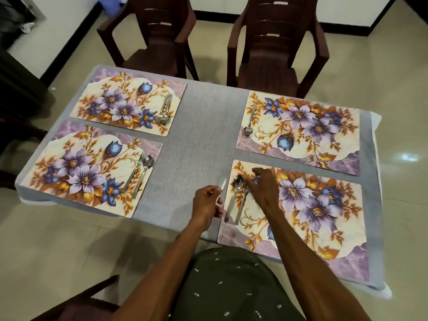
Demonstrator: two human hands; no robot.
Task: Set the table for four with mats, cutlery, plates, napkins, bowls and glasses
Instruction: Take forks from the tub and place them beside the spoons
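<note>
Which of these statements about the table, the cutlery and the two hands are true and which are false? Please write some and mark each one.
1. Four floral mats lie on the table. True.
2. The left hand holds nothing. False: it grips a thin metal utensil beside the near right mat.
3. The far right mat carries one spoon only. True.
4. Plates already stand on the mats. False: no plates show, only cutlery.
5. The right hand reaches over the cutlery on the near right mat. True.
6. The near left mat has no cutlery. False: a fork and a spoon lie on it.
</note>
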